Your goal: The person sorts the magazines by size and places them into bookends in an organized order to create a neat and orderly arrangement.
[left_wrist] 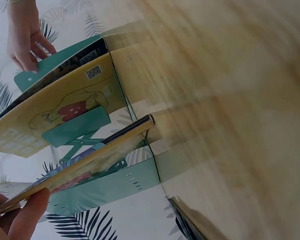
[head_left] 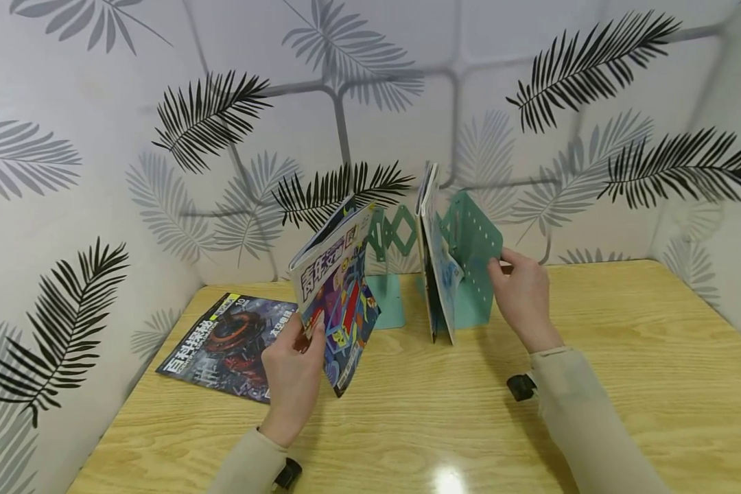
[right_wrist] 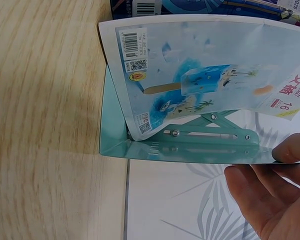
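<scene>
My left hand [head_left: 293,381] pinches a colourful magazine [head_left: 339,295] between thumb and fingers, holding it upright and slightly fanned in front of the left part of a green folding bookend [head_left: 390,302]. In the left wrist view, the thumb [left_wrist: 32,212] presses on its cover. My right hand [head_left: 521,295] grips the edge of the bookend's right plate [head_left: 477,257]; the right wrist view shows the thumb on one face and fingers on the other. Between the two stand other magazines [head_left: 432,254], one with a pale blue ice-pop cover [right_wrist: 215,70] leaning toward the right plate.
Another magazine [head_left: 231,343] with a dark cover lies flat on the left of the wooden table [head_left: 407,412]. Behind the table rises a wall [head_left: 395,130] with a leaf pattern. A lattice of green crossed bars [head_left: 401,230] joins the bookend's two sides.
</scene>
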`<move>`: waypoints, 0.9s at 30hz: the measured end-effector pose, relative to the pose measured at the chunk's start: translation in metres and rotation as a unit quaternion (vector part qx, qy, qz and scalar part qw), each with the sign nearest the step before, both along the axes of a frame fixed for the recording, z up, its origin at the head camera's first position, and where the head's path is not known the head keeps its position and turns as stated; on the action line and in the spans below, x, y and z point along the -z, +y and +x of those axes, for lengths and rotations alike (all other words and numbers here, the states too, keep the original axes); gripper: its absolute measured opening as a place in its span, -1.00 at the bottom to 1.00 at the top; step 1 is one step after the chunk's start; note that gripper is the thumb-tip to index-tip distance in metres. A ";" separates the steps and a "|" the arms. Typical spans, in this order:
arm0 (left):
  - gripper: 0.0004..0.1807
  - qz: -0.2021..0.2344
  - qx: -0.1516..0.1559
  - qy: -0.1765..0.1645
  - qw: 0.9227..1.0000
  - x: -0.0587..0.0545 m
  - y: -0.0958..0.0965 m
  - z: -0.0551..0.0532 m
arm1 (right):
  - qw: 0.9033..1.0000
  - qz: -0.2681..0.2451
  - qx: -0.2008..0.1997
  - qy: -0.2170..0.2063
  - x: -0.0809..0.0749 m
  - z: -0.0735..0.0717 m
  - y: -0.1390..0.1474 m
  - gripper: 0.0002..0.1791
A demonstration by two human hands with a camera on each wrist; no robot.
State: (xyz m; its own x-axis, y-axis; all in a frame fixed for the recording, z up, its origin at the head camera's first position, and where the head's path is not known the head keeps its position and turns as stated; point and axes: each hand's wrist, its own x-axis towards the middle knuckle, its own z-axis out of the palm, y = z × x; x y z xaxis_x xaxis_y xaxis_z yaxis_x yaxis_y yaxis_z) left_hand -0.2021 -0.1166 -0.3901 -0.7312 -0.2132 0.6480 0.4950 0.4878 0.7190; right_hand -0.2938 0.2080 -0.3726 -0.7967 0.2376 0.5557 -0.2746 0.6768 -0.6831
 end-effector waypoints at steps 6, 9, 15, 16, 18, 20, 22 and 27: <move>-0.72 -0.030 0.002 -0.015 0.999 -0.005 -0.003 0.000 | 1.000 0.000 -0.002 0.002 -0.001 0.000 -0.001 -0.69; -0.71 -0.042 -0.004 -0.027 0.999 -0.008 -0.004 -0.001 | 1.000 -0.002 -0.006 0.001 -0.001 0.001 -0.001 -0.69; -0.71 -0.055 -0.011 -0.040 0.998 -0.010 -0.006 -0.003 | 1.000 -0.005 -0.006 0.002 -0.002 0.002 -0.001 -0.69; -0.71 -0.054 -0.005 -0.042 0.998 -0.011 -0.006 -0.003 | 1.000 -0.006 -0.006 0.003 -0.002 0.002 -0.001 -0.69; -0.72 -0.053 0.004 -0.046 0.998 -0.011 -0.005 -0.003 | 1.000 -0.006 -0.006 0.004 -0.003 0.002 -0.001 -0.69; -0.74 -0.052 0.008 -0.047 0.997 -0.011 -0.004 -0.003 | 1.000 -0.005 -0.006 0.005 -0.003 0.002 -0.001 -0.69; -0.75 -0.052 0.008 -0.047 0.997 -0.011 -0.003 -0.003 | 1.000 -0.002 -0.006 0.005 -0.002 0.002 0.000 -0.70; -0.76 -0.050 -0.007 -0.034 0.998 -0.008 -0.003 -0.005 | 1.000 0.010 -0.014 -0.001 0.001 0.001 -0.001 -0.72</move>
State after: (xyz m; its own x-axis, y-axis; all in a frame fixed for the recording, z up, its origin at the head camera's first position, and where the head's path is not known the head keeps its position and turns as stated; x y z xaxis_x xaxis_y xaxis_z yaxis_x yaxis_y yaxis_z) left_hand -0.2073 -0.1192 -0.3823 -0.7722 -0.1607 0.6147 0.4388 0.5647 0.6990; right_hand -0.2931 0.2072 -0.3734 -0.8038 0.2046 0.5587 -0.2920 0.6824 -0.6701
